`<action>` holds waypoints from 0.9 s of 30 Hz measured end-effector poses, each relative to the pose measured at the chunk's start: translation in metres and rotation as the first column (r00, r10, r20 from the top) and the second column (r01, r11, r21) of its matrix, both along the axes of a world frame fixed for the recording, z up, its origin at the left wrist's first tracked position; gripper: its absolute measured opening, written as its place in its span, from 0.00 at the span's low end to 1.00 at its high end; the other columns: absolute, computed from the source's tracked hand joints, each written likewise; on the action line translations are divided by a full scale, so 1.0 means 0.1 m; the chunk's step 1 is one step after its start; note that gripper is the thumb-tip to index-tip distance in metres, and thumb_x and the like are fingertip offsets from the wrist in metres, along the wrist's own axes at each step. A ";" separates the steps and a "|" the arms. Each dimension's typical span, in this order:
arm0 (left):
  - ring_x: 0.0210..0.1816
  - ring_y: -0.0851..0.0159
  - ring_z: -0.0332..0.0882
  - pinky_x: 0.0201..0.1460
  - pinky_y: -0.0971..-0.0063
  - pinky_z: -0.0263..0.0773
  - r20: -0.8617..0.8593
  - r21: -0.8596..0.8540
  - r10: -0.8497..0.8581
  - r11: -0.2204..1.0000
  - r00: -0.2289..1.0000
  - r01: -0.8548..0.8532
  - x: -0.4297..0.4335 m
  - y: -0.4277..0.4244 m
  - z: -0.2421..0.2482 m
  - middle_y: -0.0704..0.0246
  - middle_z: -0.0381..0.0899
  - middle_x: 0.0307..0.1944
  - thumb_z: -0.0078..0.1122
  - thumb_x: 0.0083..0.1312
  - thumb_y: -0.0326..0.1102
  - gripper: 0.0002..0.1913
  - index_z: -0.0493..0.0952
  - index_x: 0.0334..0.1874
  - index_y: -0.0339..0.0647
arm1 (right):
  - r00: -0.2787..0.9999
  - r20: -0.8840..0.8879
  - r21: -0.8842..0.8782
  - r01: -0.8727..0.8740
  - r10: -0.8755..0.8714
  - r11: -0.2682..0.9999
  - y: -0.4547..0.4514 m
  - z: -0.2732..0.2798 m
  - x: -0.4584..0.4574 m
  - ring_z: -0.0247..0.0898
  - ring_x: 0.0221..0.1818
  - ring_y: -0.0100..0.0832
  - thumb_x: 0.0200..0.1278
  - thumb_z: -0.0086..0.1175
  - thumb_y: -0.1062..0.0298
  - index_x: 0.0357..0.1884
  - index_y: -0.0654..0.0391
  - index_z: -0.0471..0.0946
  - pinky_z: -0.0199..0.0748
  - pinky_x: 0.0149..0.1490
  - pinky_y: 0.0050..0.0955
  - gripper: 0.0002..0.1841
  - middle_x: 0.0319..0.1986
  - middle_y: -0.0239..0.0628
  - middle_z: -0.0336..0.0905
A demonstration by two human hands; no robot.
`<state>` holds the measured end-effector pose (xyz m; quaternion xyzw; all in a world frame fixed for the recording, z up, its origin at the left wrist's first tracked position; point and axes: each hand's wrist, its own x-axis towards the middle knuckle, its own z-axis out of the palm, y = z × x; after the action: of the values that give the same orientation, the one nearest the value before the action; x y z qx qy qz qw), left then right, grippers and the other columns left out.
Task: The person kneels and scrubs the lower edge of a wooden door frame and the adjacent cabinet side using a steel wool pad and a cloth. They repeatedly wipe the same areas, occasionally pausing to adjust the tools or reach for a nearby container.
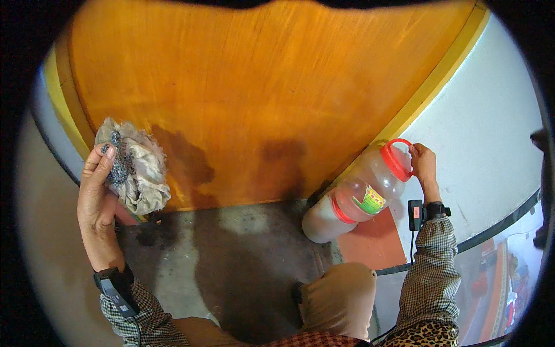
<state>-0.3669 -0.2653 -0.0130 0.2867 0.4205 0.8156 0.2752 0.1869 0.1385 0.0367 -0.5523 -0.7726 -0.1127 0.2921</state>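
My left hand (97, 191) is raised at the left and pinches a dark steel wool scourer (118, 167) between thumb and fingers. Bunched with the scourer is a crumpled, frayed off-white cloth (147, 173). At the right, my right hand (424, 167) grips the red loop handle (401, 141) on a red-lidded clear plastic jar (368, 173). The jar leans, lid towards my hand, and bears a torn green and yellow label (370, 200). A red band (341, 210) crosses it above a cloudy lower section; whether that is a second container, I cannot tell.
A varnished orange wooden door (269, 86) stands before me, with a yellow frame (433, 95) and white wall (481, 117) at the right. Dark patches mark the concrete floor (256, 256). A terracotta-coloured panel (373, 245) shows behind the jar. My knee (340, 295) is below.
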 end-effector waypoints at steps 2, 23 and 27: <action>0.38 0.75 0.79 0.45 0.78 0.75 -0.023 -0.011 0.011 1.000 1.000 -0.011 0.06 -0.04 0.01 0.75 0.83 0.37 0.63 0.67 0.31 0.03 0.80 0.40 0.45 | 0.999 -0.047 0.011 -0.002 0.003 1.000 0.01 -0.06 0.07 0.78 0.30 0.52 0.68 0.54 0.58 0.35 0.61 0.82 0.74 0.36 0.43 0.15 0.27 0.52 0.81; 0.37 0.76 0.79 0.40 0.75 0.78 -0.037 -0.016 0.025 1.000 0.999 -0.025 0.24 0.47 0.35 0.76 0.82 0.36 0.61 0.68 0.33 0.02 0.79 0.39 0.45 | 0.975 -0.037 -0.073 -0.220 0.218 0.973 0.30 0.22 0.11 0.80 0.32 0.40 0.67 0.54 0.69 0.46 0.55 0.81 0.76 0.39 0.33 0.09 0.33 0.45 0.84; 0.37 0.76 0.79 0.41 0.76 0.77 -0.035 -0.020 0.024 0.999 0.999 -0.025 0.24 0.46 0.37 0.77 0.81 0.35 0.61 0.68 0.33 0.03 0.79 0.39 0.44 | 0.981 0.058 0.010 -0.184 0.183 0.983 0.32 0.22 0.12 0.81 0.33 0.40 0.65 0.54 0.70 0.45 0.54 0.81 0.77 0.38 0.33 0.09 0.34 0.43 0.84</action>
<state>-0.3432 -0.2195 0.0245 0.2928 0.4371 0.8094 0.2607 0.1984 0.1704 0.0586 -0.4730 -0.8274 -0.1069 0.2835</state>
